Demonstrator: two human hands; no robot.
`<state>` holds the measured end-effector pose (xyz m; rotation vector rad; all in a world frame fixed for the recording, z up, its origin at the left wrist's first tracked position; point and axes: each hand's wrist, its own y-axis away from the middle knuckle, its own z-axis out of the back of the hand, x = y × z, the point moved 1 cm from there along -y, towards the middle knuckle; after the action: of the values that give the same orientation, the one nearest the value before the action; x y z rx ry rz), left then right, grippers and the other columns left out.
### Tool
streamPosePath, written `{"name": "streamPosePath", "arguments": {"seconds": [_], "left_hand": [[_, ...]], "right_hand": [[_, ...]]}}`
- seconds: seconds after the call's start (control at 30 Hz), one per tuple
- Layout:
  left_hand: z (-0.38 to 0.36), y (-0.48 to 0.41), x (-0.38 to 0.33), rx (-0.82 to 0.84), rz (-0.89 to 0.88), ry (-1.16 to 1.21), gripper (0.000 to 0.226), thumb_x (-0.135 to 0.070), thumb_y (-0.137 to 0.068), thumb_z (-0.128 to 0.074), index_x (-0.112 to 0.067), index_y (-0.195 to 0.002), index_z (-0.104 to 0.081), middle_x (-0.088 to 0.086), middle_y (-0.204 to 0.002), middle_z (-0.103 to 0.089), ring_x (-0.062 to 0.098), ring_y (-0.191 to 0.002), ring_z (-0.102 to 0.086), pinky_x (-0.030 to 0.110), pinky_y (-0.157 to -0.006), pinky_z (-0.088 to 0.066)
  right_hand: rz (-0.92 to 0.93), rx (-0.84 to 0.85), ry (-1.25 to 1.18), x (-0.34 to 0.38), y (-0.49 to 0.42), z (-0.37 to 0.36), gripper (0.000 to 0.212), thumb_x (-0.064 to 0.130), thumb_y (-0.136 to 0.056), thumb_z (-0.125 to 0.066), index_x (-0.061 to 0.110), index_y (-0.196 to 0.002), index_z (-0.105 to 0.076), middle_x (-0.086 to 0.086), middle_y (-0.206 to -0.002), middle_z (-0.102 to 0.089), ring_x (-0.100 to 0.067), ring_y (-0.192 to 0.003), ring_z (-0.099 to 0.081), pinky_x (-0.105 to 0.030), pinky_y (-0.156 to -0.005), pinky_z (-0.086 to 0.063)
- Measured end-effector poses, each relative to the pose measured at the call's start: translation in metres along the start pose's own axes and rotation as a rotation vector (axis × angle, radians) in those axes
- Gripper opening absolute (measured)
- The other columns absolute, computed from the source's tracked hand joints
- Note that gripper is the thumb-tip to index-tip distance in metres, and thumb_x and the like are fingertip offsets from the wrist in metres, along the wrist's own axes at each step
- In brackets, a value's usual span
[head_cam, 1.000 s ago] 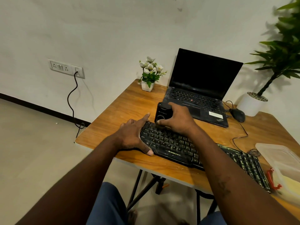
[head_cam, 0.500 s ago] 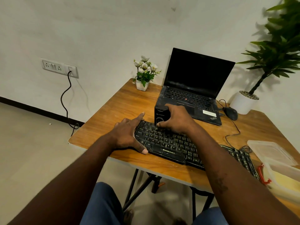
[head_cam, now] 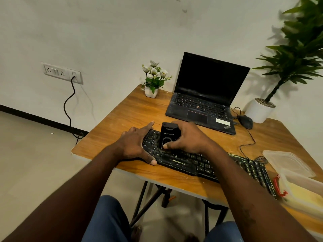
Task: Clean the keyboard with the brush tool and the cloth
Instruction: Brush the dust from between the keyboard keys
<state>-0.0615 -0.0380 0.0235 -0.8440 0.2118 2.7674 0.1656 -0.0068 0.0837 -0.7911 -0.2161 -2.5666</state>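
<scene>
A black keyboard (head_cam: pixel 206 163) lies slantwise along the front of the wooden table (head_cam: pixel 122 119). My right hand (head_cam: pixel 188 138) grips a black block-shaped brush tool (head_cam: pixel 167 135) and holds it upright on the keys at the keyboard's left part. Its bristles are hidden under the tool. My left hand (head_cam: pixel 136 145) rests on the keyboard's left end, thumb at the front edge and forefinger stretched along the far corner. I see no cloth outside the container at the right.
An open black laptop (head_cam: pixel 204 95) stands behind the keyboard, with a black mouse (head_cam: pixel 245 121) and its cable to the right. A small flower pot (head_cam: pixel 152 81) sits at the far corner. A clear plastic container (head_cam: pixel 297 180) and a large potted plant (head_cam: pixel 262 109) are at the right.
My right hand has drawn the brush tool from the keyboard's far edge down toward me across the keys. My left hand stays on the keyboard's left end.
</scene>
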Motion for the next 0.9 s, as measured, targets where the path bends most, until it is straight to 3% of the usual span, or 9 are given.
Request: {"name": "streamPosePath", "arguments": {"seconds": [0.1, 0.17, 0.3, 0.43, 0.6, 0.8, 0.9], "left_hand": [[0.0, 0.001, 0.0, -0.001, 0.01, 0.017, 0.146, -0.064, -0.058, -0.091, -0.043, -0.162, 0.009, 0.003, -0.162, -0.035, 0.026, -0.144, -0.027, 0.049, -0.118, -0.017], [0.0, 0.002, -0.001, -0.005, 0.009, 0.018, 0.146, -0.065, -0.058, -0.091, -0.044, -0.162, 0.009, 0.003, -0.161, -0.036, 0.026, -0.143, -0.028, 0.048, -0.117, -0.017], [0.0, 0.002, -0.002, -0.003, 0.019, 0.017, 0.146, -0.064, -0.058, -0.092, -0.042, -0.163, 0.008, 0.003, -0.162, -0.035, 0.026, -0.144, -0.026, 0.049, -0.119, -0.018], [0.0, 0.002, -0.002, -0.014, 0.016, 0.017, 0.147, -0.066, -0.056, -0.092, -0.044, -0.163, 0.006, 0.003, -0.159, -0.039, 0.026, -0.142, -0.028, 0.052, -0.119, -0.02], [0.001, 0.004, -0.003, -0.012, 0.01, 0.002, 0.146, -0.065, -0.057, -0.091, -0.043, -0.163, 0.008, 0.004, -0.162, -0.035, 0.028, -0.144, -0.027, 0.052, -0.12, -0.02], [0.0, 0.003, -0.003, -0.028, -0.002, 0.029, 0.142, -0.067, -0.053, -0.092, -0.048, -0.16, -0.001, -0.001, -0.153, -0.044, 0.026, -0.14, -0.032, 0.052, -0.116, -0.024], [-0.001, 0.002, 0.002, -0.04, 0.0, 0.027, 0.137, -0.072, -0.049, -0.091, -0.049, -0.157, -0.008, -0.003, -0.149, -0.048, 0.025, -0.14, -0.034, 0.05, -0.114, -0.026]], "right_hand": [[-0.051, -0.199, 0.129, -0.002, -0.006, 0.001, 0.065, 0.027, -0.075, -0.091, 0.022, -0.132, -0.059, 0.0, -0.12, -0.07, -0.017, -0.106, -0.067, -0.03, -0.087, -0.058], [-0.061, -0.247, 0.132, -0.004, -0.01, 0.005, 0.065, 0.026, -0.076, -0.09, 0.021, -0.132, -0.058, -0.003, -0.12, -0.069, -0.019, -0.106, -0.067, -0.03, -0.086, -0.059], [0.051, -0.159, 0.139, 0.006, -0.016, 0.001, 0.058, 0.029, -0.076, -0.09, 0.021, -0.126, -0.061, 0.001, -0.114, -0.069, -0.015, -0.1, -0.066, -0.024, -0.077, -0.052], [0.098, -0.102, 0.188, 0.011, -0.02, -0.005, 0.046, 0.028, -0.079, -0.089, 0.026, -0.114, -0.06, 0.004, -0.106, -0.068, -0.006, -0.079, -0.063, -0.024, -0.065, -0.047], [0.053, -0.002, 0.26, -0.002, -0.015, 0.016, 0.046, 0.024, -0.078, -0.089, 0.029, -0.111, -0.058, 0.003, -0.11, -0.066, -0.007, -0.085, -0.062, -0.021, -0.066, -0.045], [0.164, -0.145, 0.253, 0.021, -0.025, 0.002, 0.044, 0.029, -0.078, -0.088, 0.025, -0.11, -0.058, 0.0, -0.106, -0.068, -0.016, -0.088, -0.064, -0.038, -0.075, -0.057], [0.227, -0.157, 0.223, 0.023, -0.027, -0.021, 0.039, 0.027, -0.078, -0.087, 0.027, -0.098, -0.054, 0.004, -0.093, -0.065, -0.016, -0.082, -0.062, -0.038, -0.068, -0.055]]}}
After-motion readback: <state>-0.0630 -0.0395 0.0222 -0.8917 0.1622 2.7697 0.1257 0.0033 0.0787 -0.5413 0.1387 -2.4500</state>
